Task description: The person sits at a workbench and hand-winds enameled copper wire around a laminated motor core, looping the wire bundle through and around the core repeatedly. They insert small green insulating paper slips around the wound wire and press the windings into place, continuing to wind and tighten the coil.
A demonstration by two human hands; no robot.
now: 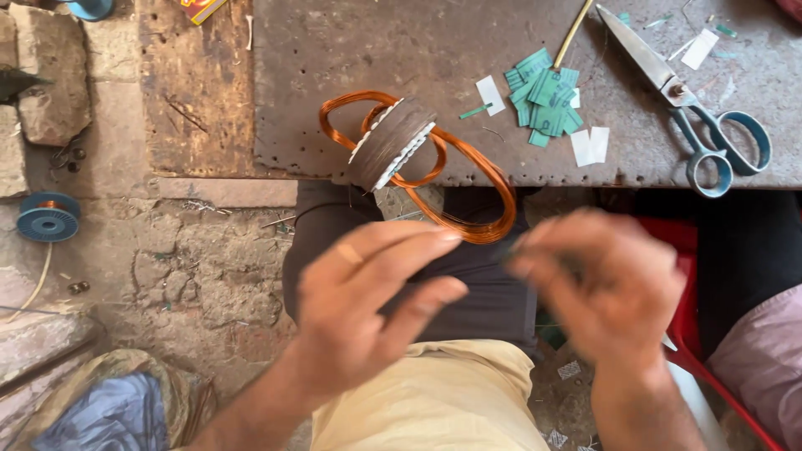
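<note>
Heads up, from my remote seat the right hand [606, 284] is badly motion-blurred, so I can't tell whether it's pinching anything; there's a dark smear at its fingertips, maybe wire or a small piece, too fuzzy to call. The left hand [368, 301] is sharper: fingers stretched out loosely, open, ring on one finger, nothing in it as far as I can see. Both hover over the lap, just below the copper wire coil [468, 196].

That coil loops through a dark stator core [389, 142] with pale insulation edging, which sits right at the front edge of the rusty bench [351, 50]; the lower loop hangs off the edge over the dark trousers. Part of the coil is hidden behind the core.

On the bench to the right there's a pile of green insulation paper slips [543, 98] with a few white ones, then big scissors [693, 108] with blue handles poking past the edge. A blue wire spool [48, 216] lies on the floor to the left. Plenty of bare bench behind the core; the red seat [693, 334] crowds the right side.
</note>
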